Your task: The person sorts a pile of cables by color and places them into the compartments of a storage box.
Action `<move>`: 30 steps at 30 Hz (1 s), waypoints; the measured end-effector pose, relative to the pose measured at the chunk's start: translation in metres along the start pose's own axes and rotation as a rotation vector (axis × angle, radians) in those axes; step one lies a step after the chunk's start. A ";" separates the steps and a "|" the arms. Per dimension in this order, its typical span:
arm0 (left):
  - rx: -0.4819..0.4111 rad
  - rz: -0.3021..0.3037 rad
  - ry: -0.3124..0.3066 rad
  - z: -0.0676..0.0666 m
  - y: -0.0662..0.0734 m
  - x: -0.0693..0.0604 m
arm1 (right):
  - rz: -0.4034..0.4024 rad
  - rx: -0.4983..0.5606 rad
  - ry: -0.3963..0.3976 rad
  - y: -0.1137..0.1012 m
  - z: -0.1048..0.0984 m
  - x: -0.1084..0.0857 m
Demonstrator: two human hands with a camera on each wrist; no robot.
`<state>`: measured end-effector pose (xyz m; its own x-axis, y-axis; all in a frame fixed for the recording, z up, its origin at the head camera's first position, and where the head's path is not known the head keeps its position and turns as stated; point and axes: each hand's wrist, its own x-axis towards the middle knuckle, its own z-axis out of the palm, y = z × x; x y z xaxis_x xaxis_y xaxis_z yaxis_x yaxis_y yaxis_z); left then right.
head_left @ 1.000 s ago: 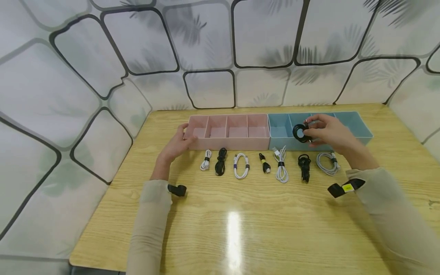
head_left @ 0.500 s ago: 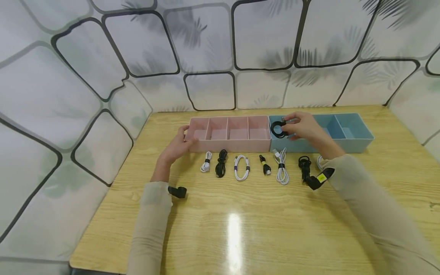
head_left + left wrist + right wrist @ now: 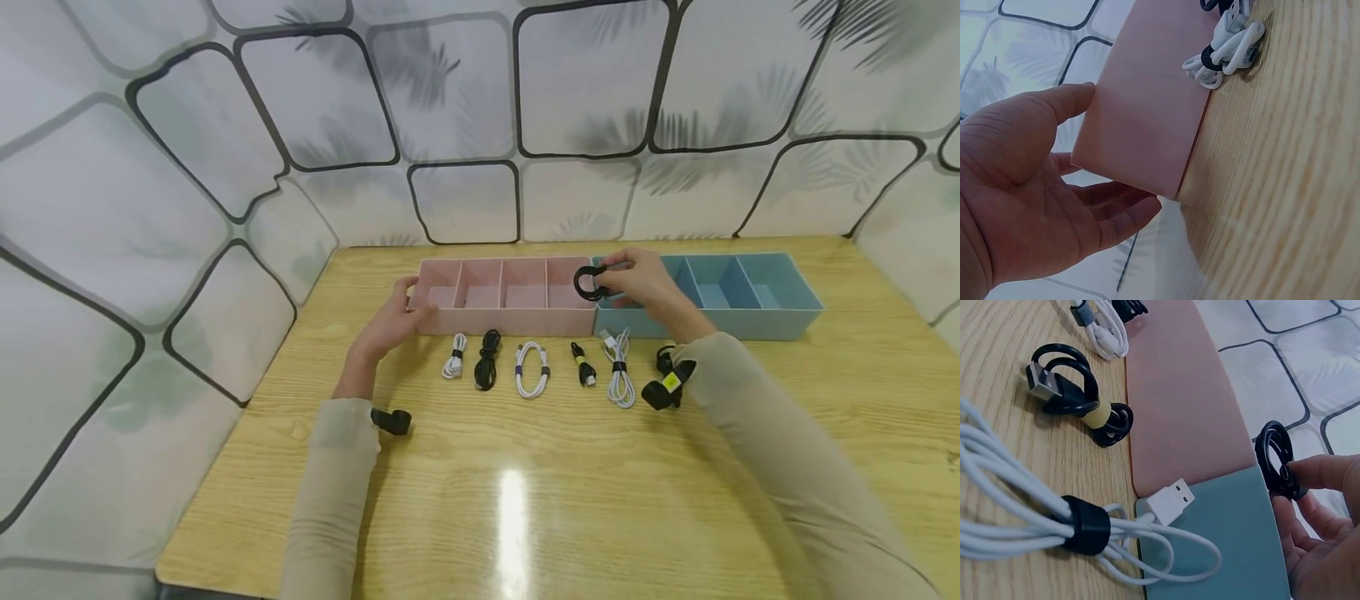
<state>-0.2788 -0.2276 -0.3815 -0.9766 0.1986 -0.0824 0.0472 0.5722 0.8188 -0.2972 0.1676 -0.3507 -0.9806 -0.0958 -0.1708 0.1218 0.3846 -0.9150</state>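
Note:
My right hand (image 3: 643, 283) pinches a coiled black cable (image 3: 588, 283) above the seam where the pink box (image 3: 517, 322) meets the blue box (image 3: 750, 325). In the right wrist view, thumb and fingertips hold that black coil (image 3: 1274, 456) by its lower side. At the pink box's left end, my left hand (image 3: 390, 325) rests with its thumb at the front and its fingers around the end wall. The left wrist view shows the left hand (image 3: 1041, 187) with thumb and loosely bent fingers against the pink end wall (image 3: 1141, 106).
In front of the boxes lie a small white cable (image 3: 453, 357), a black one (image 3: 487, 360), a white loop (image 3: 532, 370), a short black cable with a yellow tie (image 3: 582, 364) and a longer white one (image 3: 621, 368). A patterned wall stands behind.
My right hand has carried the black coil leftward along the blue box to its border with the pink box. The left hand has stayed at the pink box's end.

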 end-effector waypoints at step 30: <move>-0.017 0.004 -0.004 0.001 -0.003 -0.001 | 0.041 0.077 0.044 0.001 0.015 0.013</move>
<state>-0.2776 -0.2290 -0.3844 -0.9755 0.2041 -0.0816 0.0474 0.5579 0.8285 -0.3075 0.1533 -0.3592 -0.9801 -0.0405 -0.1942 0.1719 0.3155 -0.9332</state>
